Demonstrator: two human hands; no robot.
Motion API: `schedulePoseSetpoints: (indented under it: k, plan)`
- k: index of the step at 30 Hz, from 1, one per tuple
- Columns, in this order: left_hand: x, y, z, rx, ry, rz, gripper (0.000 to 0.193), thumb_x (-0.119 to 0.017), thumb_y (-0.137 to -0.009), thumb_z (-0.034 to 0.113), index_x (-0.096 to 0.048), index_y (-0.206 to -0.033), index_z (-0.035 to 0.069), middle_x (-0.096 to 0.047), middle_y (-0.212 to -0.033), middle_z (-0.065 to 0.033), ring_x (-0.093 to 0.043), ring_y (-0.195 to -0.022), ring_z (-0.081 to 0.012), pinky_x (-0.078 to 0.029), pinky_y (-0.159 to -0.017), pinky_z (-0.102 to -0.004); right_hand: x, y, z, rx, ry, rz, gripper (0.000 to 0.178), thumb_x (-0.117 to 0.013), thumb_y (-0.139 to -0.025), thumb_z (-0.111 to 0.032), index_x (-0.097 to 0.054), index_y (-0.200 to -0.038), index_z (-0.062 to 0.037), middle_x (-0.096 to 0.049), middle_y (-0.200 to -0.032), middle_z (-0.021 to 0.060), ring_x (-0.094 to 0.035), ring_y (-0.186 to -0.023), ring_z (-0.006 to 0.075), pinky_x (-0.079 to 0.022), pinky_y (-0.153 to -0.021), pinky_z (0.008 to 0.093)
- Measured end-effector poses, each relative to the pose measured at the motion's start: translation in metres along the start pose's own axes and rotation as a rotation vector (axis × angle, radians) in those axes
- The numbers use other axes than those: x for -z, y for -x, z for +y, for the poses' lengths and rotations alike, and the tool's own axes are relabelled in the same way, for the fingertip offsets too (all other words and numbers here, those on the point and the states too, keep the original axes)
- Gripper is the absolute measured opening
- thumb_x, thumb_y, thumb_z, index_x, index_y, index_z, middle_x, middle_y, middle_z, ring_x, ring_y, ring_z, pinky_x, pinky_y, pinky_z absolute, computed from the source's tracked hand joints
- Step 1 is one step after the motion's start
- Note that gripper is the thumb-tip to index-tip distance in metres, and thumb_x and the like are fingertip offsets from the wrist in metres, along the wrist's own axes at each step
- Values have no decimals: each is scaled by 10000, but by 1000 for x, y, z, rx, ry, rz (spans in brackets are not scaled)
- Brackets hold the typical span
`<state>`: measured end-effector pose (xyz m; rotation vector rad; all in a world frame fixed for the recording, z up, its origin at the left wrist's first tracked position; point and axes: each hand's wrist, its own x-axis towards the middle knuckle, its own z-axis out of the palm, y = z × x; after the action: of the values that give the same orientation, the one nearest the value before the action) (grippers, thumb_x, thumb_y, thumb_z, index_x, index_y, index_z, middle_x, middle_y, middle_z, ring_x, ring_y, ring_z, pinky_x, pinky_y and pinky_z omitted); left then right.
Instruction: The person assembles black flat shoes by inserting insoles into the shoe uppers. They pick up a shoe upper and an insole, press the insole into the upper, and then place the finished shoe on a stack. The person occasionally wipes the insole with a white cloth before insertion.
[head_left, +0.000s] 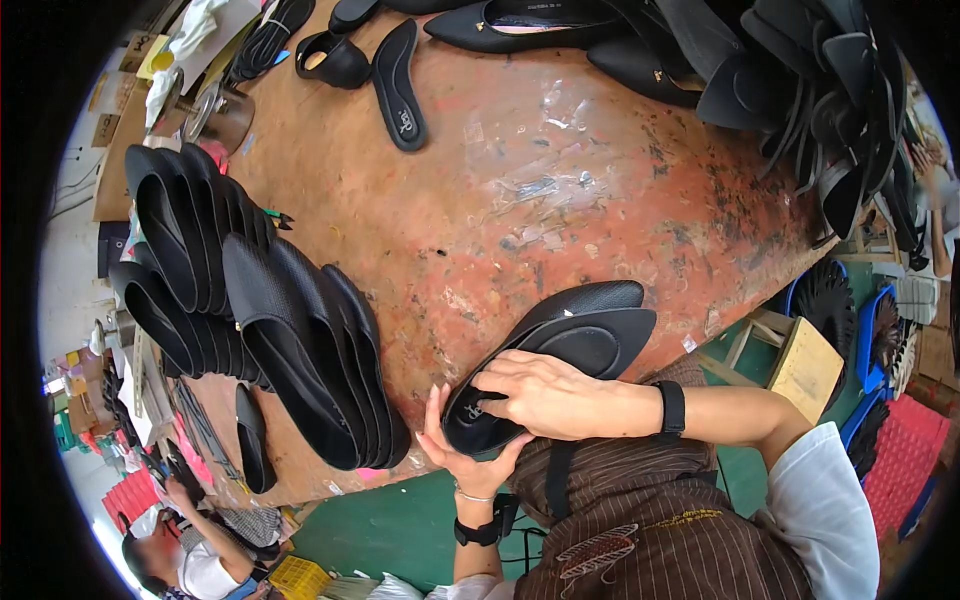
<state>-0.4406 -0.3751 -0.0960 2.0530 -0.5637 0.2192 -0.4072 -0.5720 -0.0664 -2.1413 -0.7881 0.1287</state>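
Observation:
A black pointed flat shoe [585,300] lies tilted at the table's near edge. In it is a black insole [598,347], its pointed front with an oval pad showing beside the shoe's toe. My left hand [468,458] wraps the heel from below, thumb and fingers on either side. From the right, my right hand [545,395] reaches over the shoe, its bent fingers closed down on the heel part of the insole. The fingertips inside the shoe are partly hidden.
Nested black shoes [300,350] stand in rows on the left. A loose insole [398,90] lies at the back near a shoe part [332,62]. Black shoes and straps [800,90] pile up at the far right. A wooden stool [805,365] stands beyond the table's right edge.

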Motion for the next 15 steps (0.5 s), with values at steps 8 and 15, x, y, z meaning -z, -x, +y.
schedulePoseSetpoints:
  k: [8,15]
  plan:
    - [10,-4,-7,120,152,-95,1181,-744,-746,661,-100,-1564,104,-292,-1528,-271,-395,-1354,-428,-337,-1109,-545,-14,-3,8,351,138,-28,362,-616,-805,-145,-687,-1094,62,-612,-1266,159,-517,-1280,298,-391,-1117,388]
    - [8,-9,-6,180,220,6,303,-570,-918,267,-534,-1109,34,-484,-1392,-283,-509,-1247,-420,-394,-1060,-501,-11,-10,2,185,43,-259,379,-559,-844,-148,-686,-1186,-45,-602,-1350,123,-476,-1352,261,-261,-1202,442]
